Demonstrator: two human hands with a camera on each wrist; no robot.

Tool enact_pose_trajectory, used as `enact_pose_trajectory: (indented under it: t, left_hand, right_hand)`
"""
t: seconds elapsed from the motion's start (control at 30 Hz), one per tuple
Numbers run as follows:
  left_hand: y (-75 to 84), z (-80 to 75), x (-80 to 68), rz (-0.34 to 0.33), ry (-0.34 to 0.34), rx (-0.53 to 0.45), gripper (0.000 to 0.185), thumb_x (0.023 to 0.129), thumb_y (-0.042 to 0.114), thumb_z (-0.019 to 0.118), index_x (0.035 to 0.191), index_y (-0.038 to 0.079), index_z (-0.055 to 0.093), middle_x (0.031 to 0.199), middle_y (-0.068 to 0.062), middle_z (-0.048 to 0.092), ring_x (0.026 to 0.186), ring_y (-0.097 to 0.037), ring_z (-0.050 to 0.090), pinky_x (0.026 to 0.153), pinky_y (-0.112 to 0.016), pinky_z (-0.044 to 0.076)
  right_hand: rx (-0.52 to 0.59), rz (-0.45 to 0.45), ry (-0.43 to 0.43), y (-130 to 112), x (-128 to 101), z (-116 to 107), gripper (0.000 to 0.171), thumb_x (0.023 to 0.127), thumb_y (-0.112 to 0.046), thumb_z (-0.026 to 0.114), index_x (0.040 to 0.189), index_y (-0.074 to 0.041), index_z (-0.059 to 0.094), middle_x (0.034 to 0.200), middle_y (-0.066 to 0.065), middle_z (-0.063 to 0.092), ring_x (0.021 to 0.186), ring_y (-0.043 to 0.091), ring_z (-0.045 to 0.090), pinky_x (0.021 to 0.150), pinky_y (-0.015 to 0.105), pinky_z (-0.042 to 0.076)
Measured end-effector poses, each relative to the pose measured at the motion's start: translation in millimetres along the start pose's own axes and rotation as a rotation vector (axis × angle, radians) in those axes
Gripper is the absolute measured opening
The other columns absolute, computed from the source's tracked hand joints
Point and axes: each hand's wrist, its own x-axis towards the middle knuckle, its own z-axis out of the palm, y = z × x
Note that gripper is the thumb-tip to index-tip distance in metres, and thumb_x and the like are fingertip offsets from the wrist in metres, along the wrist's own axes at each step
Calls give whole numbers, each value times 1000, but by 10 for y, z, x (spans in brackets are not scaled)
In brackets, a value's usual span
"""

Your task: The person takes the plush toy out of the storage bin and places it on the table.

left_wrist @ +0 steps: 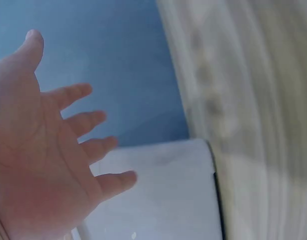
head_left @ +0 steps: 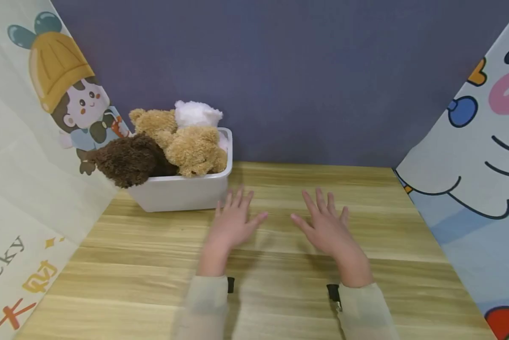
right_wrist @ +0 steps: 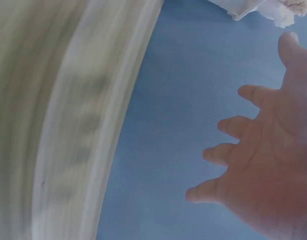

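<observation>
My left hand (head_left: 233,224) is held above the table with its fingers straight and spread, holding nothing. It is close to the front right corner of a white plastic bin (head_left: 182,196), whose side also shows beyond the fingers in the left wrist view. Inside the bin are a dark brown plush toy (head_left: 128,160), two light brown plush toys, one in front (head_left: 196,151) and one behind (head_left: 152,122), and a white plush toy (head_left: 196,114). To the right, my right hand (head_left: 326,229) is also spread over the table, palm down, with nothing in it.
The wood-grain table (head_left: 280,302) runs back to a dark blue-grey wall panel (head_left: 280,80). A cartoon-printed sheet (head_left: 33,156) stands on the left and another (head_left: 462,198) on the right. Each forearm has a long pale sleeve with a small black device at the wrist.
</observation>
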Motion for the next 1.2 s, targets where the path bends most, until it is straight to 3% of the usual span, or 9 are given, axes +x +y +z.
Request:
enact_pose_trajectory:
  t: [0.13,0.27,0.43,0.6,0.87,1.1,1.2]
  left_hand:
    - [-156,-133,-75,-33,-54,-137,89,102,78,40,170,22,25,178,-8,23,164,-39,24,130,-65,22]
    - [-472,-258,-199,-149,-97,-248,95,100,81,40,169,16,28,173,-13,35,157,-43,38,126,-65,31]
    - [-952,-491,-398,-335,-32,-311,92,104,75,38,169,11,24,172,-24,32,154,-53,36,122,-70,31]
    - [-1402,-737,-588,-466,28,-391,98,105,74,34,170,4,10,171,-33,23,152,-58,32,121,-71,31]
    - [-1832,-1031,-735,-496,109,-513,108,105,68,42,167,5,-19,172,-40,-1,152,-64,22,119,-76,29]
    - [-2085,-1250,-662,-419,237,-653,117,103,61,56,162,21,-36,174,-34,-5,158,-61,14,118,-75,31]
    - [-2178,-1309,-620,-385,253,-664,120,101,58,62,161,24,-37,175,-30,-9,159,-59,8,119,-75,30]
  right_hand:
    - [130,-45,-28,-65,83,-25,90,106,-73,37,173,-23,4,179,15,-11,164,48,-12,119,84,-6]
    - [303,-114,-93,-205,189,-11,95,105,-71,43,172,-18,1,180,13,-11,166,40,-10,128,72,-2]
    - [348,-233,-136,-521,378,105,93,107,-62,49,172,-12,5,180,13,2,168,35,4,134,55,10]
    - [307,-308,-182,-843,570,238,93,107,-57,54,172,-12,5,180,14,7,168,33,10,135,51,15]
    - [312,-314,-187,-1134,788,229,101,105,-53,61,172,-22,-7,180,11,6,166,34,16,134,50,18]
    - [439,-325,-219,-1340,937,27,102,105,-44,64,171,-14,-8,180,15,1,158,43,35,132,51,23]
    - [451,-323,-226,-1431,968,-30,103,105,-41,65,171,-13,-8,180,15,1,160,40,31,133,49,21]
